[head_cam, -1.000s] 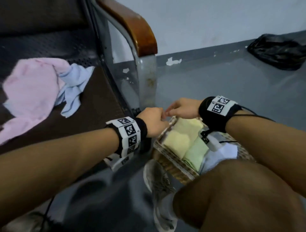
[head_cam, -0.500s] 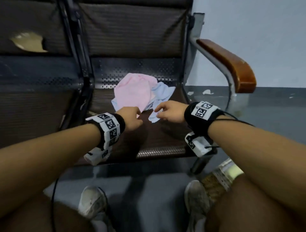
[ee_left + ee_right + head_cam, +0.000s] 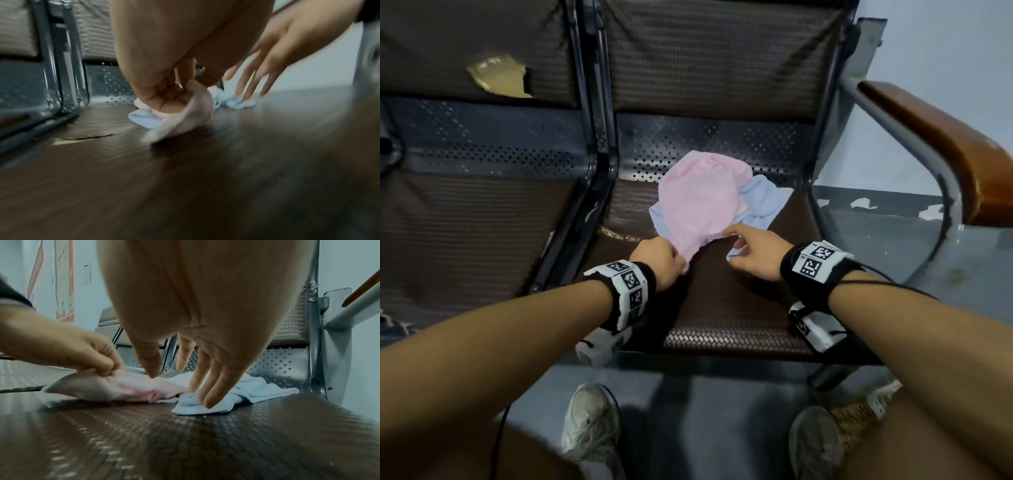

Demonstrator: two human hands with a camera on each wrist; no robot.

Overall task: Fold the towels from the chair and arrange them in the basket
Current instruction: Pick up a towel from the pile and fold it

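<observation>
The left hand [image 3: 659,262] pinches the pink towel's [image 3: 700,202] near corner between curled fingers [image 3: 102,365]; the right hand [image 3: 755,255] has its fingers [image 3: 213,386] spread, tips over the blue towel [image 3: 242,391].

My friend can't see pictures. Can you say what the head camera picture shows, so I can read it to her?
The left hand pinches the near corner of a pink towel on a brown chair seat. The open right hand reaches toward it. A blue towel lies partly underneath.

Left grip [image 3: 659,258] pinched, right grip [image 3: 755,255] seemingly splayed
</observation>
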